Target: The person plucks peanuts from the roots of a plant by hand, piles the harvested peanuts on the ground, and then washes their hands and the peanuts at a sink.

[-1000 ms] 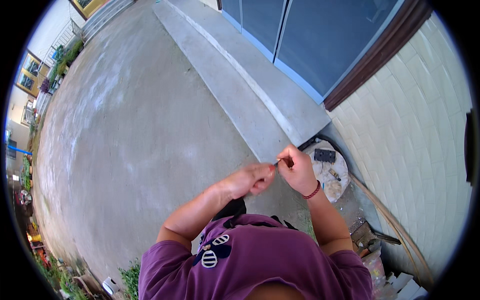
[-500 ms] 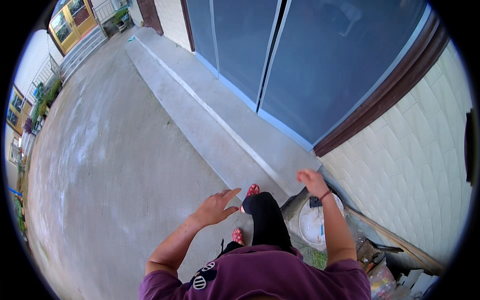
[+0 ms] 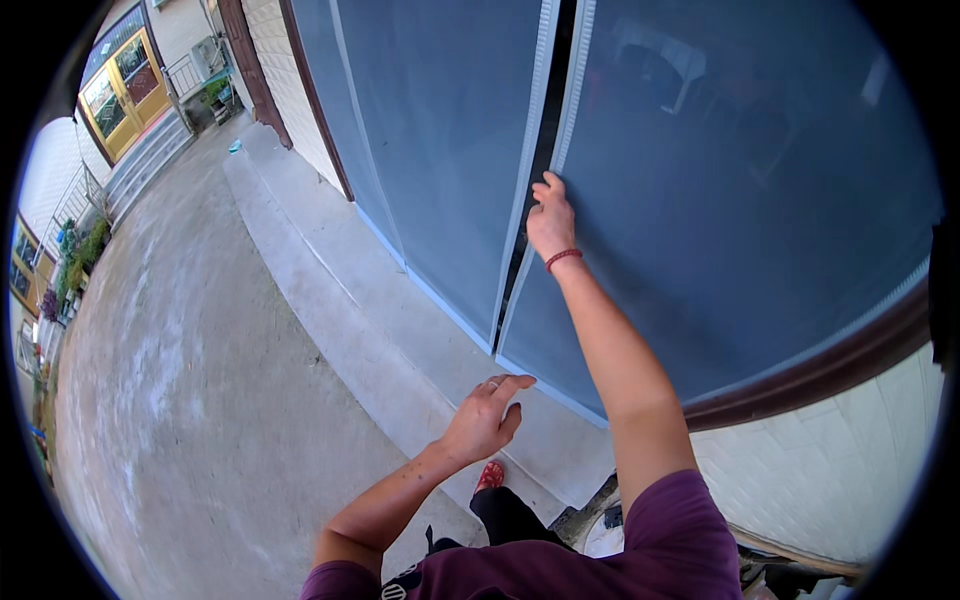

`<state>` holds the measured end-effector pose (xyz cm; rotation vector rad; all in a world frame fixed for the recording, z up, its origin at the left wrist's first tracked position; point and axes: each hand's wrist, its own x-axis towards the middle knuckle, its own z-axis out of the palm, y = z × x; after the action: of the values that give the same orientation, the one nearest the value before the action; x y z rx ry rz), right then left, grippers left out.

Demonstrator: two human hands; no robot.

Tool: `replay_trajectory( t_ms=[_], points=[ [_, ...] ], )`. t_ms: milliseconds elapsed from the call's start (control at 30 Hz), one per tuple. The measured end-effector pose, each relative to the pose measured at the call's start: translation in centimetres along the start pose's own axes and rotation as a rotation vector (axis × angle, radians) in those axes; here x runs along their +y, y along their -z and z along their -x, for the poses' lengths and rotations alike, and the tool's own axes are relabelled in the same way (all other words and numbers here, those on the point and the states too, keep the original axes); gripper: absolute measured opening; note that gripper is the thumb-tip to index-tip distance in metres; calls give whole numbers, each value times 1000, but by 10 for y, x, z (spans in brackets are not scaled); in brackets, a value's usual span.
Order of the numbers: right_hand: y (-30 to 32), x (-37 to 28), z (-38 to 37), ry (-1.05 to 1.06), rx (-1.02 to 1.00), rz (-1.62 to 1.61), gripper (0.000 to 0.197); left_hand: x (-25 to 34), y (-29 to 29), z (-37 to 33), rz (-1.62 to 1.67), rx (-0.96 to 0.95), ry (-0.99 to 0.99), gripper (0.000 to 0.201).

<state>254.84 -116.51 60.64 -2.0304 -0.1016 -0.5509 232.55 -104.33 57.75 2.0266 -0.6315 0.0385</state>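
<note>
1. Right hand (image 3: 551, 218) has gone up from near the white round slab half a second ago to the dark gap (image 3: 520, 240) between the two screen panels; left hand (image 3: 482, 415) has come nearer them too, and my view now takes in more of the doorway.
2. Right arm: stretched up and forward, elbow nearly straight, wrist slightly bent. Fingers part-curled at the edge of the right screen panel (image 3: 740, 200); from my feed I cannot tell whether they grip it or only touch.
3. Left arm: elbow bent, forearm angled up and inward. Fingers loosely spread, index pointing right, thumb apart; I see it holding nothing, below the foot of the panels.
4. Panels: the right one and the left screen panel (image 3: 430, 150) are smooth, blue-grey, tall sheets with pale ribbed strips along the gap; fisheye bows them.
5. Surround: dark brown frame (image 3: 800, 385), cream tiled wall (image 3: 830, 450) with a raised pattern, rough grey concrete ledge (image 3: 300, 240) beneath.
6. Worn: red braided bracelet (image 3: 564, 257) on the right wrist, thin ring (image 3: 493, 383) on the left hand, red shoe (image 3: 489, 476) by the ledge.
</note>
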Motion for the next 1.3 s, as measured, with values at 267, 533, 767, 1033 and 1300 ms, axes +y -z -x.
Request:
replay_trajectory(
  t_ms=[267, 533, 767, 1033, 1300],
  points=[
    [-57, -41, 50, 176, -402, -459, 36, -81, -7, -87, -308, -31, 132, 35],
    [-86, -19, -4, 229, -441, -321, 31, -183, 128, -145, 343, 549, 472, 20],
    [-46, 62, -63, -97, -222, -263, 28, -181, 255, -78, 236, 356, 621, 24],
    [-15, 112, -85, -587, 133, -432, 30, -234, 314, -23, -734, 459, 798, 16],
    [-34, 325, 36, -938, 242, 748, 21, -271, 208, -290, -18, 167, 615, 24]
  ],
)
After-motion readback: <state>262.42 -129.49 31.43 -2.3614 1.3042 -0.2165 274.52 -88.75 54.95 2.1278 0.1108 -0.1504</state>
